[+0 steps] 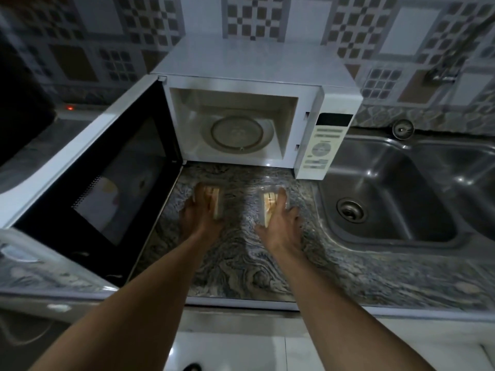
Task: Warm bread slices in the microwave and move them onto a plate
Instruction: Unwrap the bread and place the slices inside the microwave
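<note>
Black glass of the microwave door (pixel 107 180) filled the 9 o'clock side of the view, the door swung fully open beside the white microwave (pixel 257 76). At 12 o'clock the cavity stood empty, its glass turntable (pixel 237 133) bare. Below it, on the marbled countertop (pixel 241 263), two clear plastic containers lay well apart, each holding bread slices set on edge. The left hand (pixel 201 212) covered the left container (pixel 215 200), fingers curled over its near side in what appeared a grasp. The right hand (pixel 281 223) rested against the right container (pixel 270 204), fingers moderately spread along its right side; whether it gripped firmly could not be told. A steel sink (pixel 401 196) occupied the 3 o'clock side. No plate was visible.

Step in hand, as judged: the bread had not yet been warmed and was being taken up for loading. The next move would call for lifting both containers clear of the countertop, or removing the slices, and carrying them toward 12 o'clock onto the turntable without tipping the upright slices.
</note>
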Tool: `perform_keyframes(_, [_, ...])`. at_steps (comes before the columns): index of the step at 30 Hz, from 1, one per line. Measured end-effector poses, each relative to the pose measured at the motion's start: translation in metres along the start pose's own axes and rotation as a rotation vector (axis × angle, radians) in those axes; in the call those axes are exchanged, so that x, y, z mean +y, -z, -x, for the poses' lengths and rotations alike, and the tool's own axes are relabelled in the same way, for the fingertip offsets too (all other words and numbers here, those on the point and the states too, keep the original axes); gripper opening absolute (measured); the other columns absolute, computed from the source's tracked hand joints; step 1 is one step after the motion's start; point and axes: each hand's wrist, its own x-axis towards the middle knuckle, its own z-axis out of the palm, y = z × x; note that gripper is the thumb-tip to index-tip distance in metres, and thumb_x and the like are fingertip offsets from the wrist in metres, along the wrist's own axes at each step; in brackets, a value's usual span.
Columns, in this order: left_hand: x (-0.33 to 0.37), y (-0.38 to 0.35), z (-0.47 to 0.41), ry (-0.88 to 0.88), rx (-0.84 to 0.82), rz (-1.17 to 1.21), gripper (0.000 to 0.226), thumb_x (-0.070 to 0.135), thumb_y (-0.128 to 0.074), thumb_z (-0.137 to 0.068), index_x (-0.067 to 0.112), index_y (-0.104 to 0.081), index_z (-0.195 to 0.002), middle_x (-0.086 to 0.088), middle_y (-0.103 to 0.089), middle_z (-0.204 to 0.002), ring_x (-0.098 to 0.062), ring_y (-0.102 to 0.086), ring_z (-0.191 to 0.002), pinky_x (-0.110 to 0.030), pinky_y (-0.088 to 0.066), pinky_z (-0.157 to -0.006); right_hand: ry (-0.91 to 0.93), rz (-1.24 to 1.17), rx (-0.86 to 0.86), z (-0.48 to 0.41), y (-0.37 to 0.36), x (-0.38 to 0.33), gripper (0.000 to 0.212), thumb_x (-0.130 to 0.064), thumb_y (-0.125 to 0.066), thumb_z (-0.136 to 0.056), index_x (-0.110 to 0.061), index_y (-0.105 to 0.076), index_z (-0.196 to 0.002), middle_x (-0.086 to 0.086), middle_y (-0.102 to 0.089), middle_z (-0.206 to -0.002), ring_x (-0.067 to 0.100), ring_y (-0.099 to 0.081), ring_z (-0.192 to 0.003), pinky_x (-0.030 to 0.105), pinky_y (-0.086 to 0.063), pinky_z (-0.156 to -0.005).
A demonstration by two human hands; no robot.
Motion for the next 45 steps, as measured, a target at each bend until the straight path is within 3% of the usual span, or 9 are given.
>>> perform_keyframes(12, [-0.007, -0.001, -0.009, -0.053, -0.009, -0.043, 0.114, 0.036, -0.085, -0.066, 0.039, -0.009, -0.152, -0.018, -0.048, -0.129, -0.044, -0.054, -0.110, -0.047, -0.052, -0.086, 0.023, 0.022, 0.003, -0.003, -0.006, 0.004, 0.113, -0.044, -0.080, -0.081, -0.028, 0.003, -0.156, 0.027, -0.038, -0.139, 0.044, -0.048, -0.121, 0.048, -0.046, -0.095])
perform_keyframes(16, [-0.007, 0.003, -0.005, -0.043, -0.005, -0.045, 0.120, 0.045, -0.084, -0.067, 0.037, -0.002, -0.154, -0.015, -0.036, -0.148, -0.042, -0.044, -0.126, -0.048, -0.047, -0.096, 0.029, -0.017, -0.029, -0.002, -0.004, 0.005, 0.118, -0.047, -0.081, -0.079, -0.034, 0.009, -0.155, 0.027, -0.036, -0.142, 0.045, -0.046, -0.126, 0.049, -0.046, -0.097])
perform_keyframes(21, [0.004, 0.013, 0.022, -0.346, 0.213, -0.231, 0.071, 0.044, -0.065, -0.080, 0.024, -0.032, -0.140, -0.016, -0.041, -0.137, -0.040, -0.041, -0.122, -0.050, -0.043, -0.096, 0.047, -0.003, -0.066, 0.000, 0.009, 0.011, 0.117, -0.060, -0.075, -0.077, -0.040, 0.013, -0.152, 0.027, -0.028, -0.150, 0.046, -0.039, -0.134, 0.056, -0.044, -0.103])
perform_keyframes(24, [0.022, 0.008, 0.041, -0.424, 0.081, -0.157, 0.048, 0.030, -0.062, -0.088, 0.015, -0.041, -0.129, -0.018, -0.055, -0.121, -0.036, -0.053, -0.109, -0.044, -0.048, -0.085, 0.164, 0.111, 0.022, 0.006, 0.022, 0.018, 0.101, -0.059, -0.065, -0.085, -0.032, 0.002, -0.155, 0.021, -0.035, -0.143, 0.039, -0.038, -0.132, 0.052, -0.043, -0.102])
perform_keyframes(27, [0.035, -0.003, 0.055, -0.318, -0.177, -0.048, 0.021, 0.019, -0.059, -0.090, 0.016, -0.055, -0.111, -0.013, -0.070, -0.099, -0.027, -0.060, -0.082, -0.032, -0.044, -0.065, 0.290, 0.180, 0.076, 0.015, 0.034, 0.028, 0.071, -0.044, -0.061, -0.089, -0.022, -0.024, -0.145, 0.016, -0.043, -0.133, 0.036, -0.042, -0.126, 0.049, -0.043, -0.100])
perform_keyframes(31, [0.041, -0.019, 0.064, -0.107, -0.306, 0.098, 0.013, 0.019, -0.059, -0.087, 0.018, -0.068, -0.096, -0.013, -0.072, -0.101, -0.029, -0.068, -0.092, -0.028, -0.052, -0.073, 0.402, 0.263, -0.143, 0.020, 0.037, 0.044, 0.043, -0.030, -0.056, -0.090, -0.016, -0.052, -0.130, 0.011, -0.047, -0.131, 0.030, -0.047, -0.122, 0.042, -0.049, -0.097])
perform_keyframes(33, [0.046, -0.025, 0.065, 0.028, -0.375, 0.256, 0.014, 0.012, -0.057, -0.089, 0.017, -0.069, -0.083, -0.015, -0.074, -0.094, -0.027, -0.072, -0.083, -0.037, -0.061, -0.075, 0.438, 0.269, -0.211, 0.020, 0.037, 0.050, 0.028, -0.025, -0.054, -0.091, -0.015, -0.062, -0.116, 0.008, -0.052, -0.124, 0.028, -0.051, -0.117, 0.040, -0.051, -0.092])
perform_keyframes(37, [0.051, -0.035, 0.066, 0.255, -0.467, 0.538, 0.018, 0.000, -0.056, -0.091, 0.002, -0.069, -0.102, -0.019, -0.073, -0.091, -0.021, -0.074, -0.068, -0.040, -0.063, -0.064, 0.486, 0.243, -0.234, 0.018, 0.034, 0.053, 0.022, -0.010, -0.054, -0.093, -0.013, -0.071, -0.106, 0.009, -0.060, -0.115, 0.030, -0.058, -0.107, 0.041, -0.053, -0.087])
perform_keyframes(45, [0.048, -0.037, 0.073, 0.332, -0.519, 0.799, 0.034, -0.014, -0.071, -0.079, -0.005, -0.065, -0.111, -0.024, -0.067, -0.099, -0.025, -0.068, -0.074, -0.027, -0.060, -0.053, 0.438, 0.192, -0.207, 0.009, 0.029, 0.048, 0.018, -0.008, -0.058, -0.094, -0.014, -0.075, -0.098, 0.009, -0.063, -0.108, 0.029, -0.061, -0.099, 0.034, -0.051, -0.082])
